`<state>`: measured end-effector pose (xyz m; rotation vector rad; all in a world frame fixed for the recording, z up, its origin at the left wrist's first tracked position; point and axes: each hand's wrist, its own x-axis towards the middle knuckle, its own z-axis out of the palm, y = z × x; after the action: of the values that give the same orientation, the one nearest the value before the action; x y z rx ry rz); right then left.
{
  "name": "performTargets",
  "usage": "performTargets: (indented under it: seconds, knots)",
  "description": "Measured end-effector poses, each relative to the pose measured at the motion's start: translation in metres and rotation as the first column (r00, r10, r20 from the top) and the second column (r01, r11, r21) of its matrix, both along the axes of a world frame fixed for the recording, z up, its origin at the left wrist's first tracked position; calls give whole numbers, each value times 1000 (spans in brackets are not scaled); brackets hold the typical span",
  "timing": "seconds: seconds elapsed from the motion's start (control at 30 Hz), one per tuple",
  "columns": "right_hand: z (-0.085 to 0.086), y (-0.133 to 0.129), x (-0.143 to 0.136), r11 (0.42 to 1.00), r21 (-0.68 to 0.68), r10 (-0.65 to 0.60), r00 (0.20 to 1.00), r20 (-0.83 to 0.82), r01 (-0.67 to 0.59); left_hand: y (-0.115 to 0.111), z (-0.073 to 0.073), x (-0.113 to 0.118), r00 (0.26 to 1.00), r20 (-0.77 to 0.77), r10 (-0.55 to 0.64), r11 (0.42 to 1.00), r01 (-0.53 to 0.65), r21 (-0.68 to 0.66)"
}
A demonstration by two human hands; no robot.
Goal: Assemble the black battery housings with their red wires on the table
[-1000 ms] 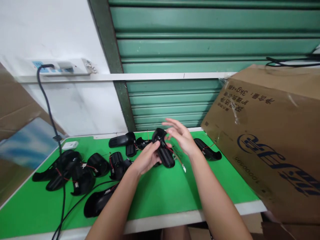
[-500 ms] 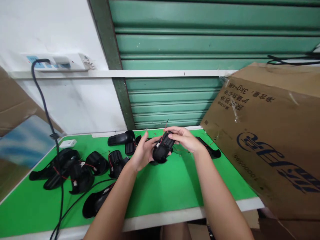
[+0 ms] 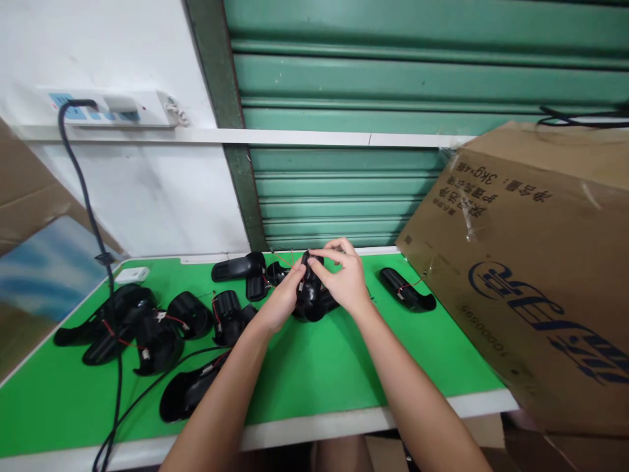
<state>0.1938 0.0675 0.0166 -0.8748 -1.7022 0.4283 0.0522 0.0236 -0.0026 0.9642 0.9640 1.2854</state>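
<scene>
Over on the far left, the black cable (image 3: 81, 177) ran down from the power strip (image 3: 118, 108), crossed the heap of black shells (image 3: 132, 295) and trailed off the front of the surface (image 3: 354, 387). Trouble lurked there: one tug on that line could have dragged shells along, or snagged the thin red wires (image 3: 175, 320) strung among them. Their little white plugs (image 3: 161, 316) lay loose, easy to catch.

Nearer the front edge sat a curved shell (image 3: 184, 396), partly covered in view by the left forearm; a careless sweep of that arm could have nudged it towards the edge.

Then the centre, where all the action was! The left hand (image 3: 282, 298) was closed around the near-left side of the black casing (image 3: 310, 298), thumb pressed against it, some fingers hidden behind. The casing stood tilted between the two hands, at the back half of the surface; whether its lower end touched anything was impossible to tell. Its smooth, glossy skin looked slippery, so a lopsided squeeze might have shot it loose, and any wire tucked inside could have been pinched.

The right hand (image 3: 344, 278) had thumb and forefinger nearly together at the casing's top, its other fingers curled. Further right, a lone shell (image 3: 407, 292) lay well apart, its raised wire exposed to a passing elbow, beside the big cardboard box (image 3: 521, 262).
</scene>
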Motion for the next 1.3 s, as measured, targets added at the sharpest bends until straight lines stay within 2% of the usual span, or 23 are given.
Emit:
performTargets:
  seconds: [0.13,0.27,0.4,0.47,0.57,0.67,0.77,0.87,0.97,1.3]
  knots:
    - [3,-6,-4,998,8,55,998,-21,-55,-1,4,3,995,96,8,999,-12,35]
    - [4,-12,-8,991,64,117,993,18,-117,-4,9,6,969,240,50,997,-35,-69]
    - [3,-15,-9,992,14,125,992,-1,-125,-6,14,5,958,274,82,990,-46,-135]
    - [3,-15,-7,992,1,127,992,9,-127,-6,16,3,960,269,83,986,-39,-162]
    - [4,-13,-3,983,54,168,976,138,-177,-5,15,0,965,244,92,987,-57,-148]
    - [5,-9,2,961,109,220,939,263,-255,-3,9,-4,983,166,79,995,-67,-74]
    - [6,-8,5,950,103,247,913,326,-294,1,0,-7,998,51,45,998,-47,47]
    - [7,-11,7,957,42,254,902,350,-286,5,-10,-9,998,-42,48,988,-41,152]
    - [8,-14,7,962,-15,261,906,332,-271,7,-15,-10,994,-89,60,982,-43,182]
    - [3,-16,5,986,11,152,922,356,-166,6,-15,-9,998,-46,52,982,-42,186]
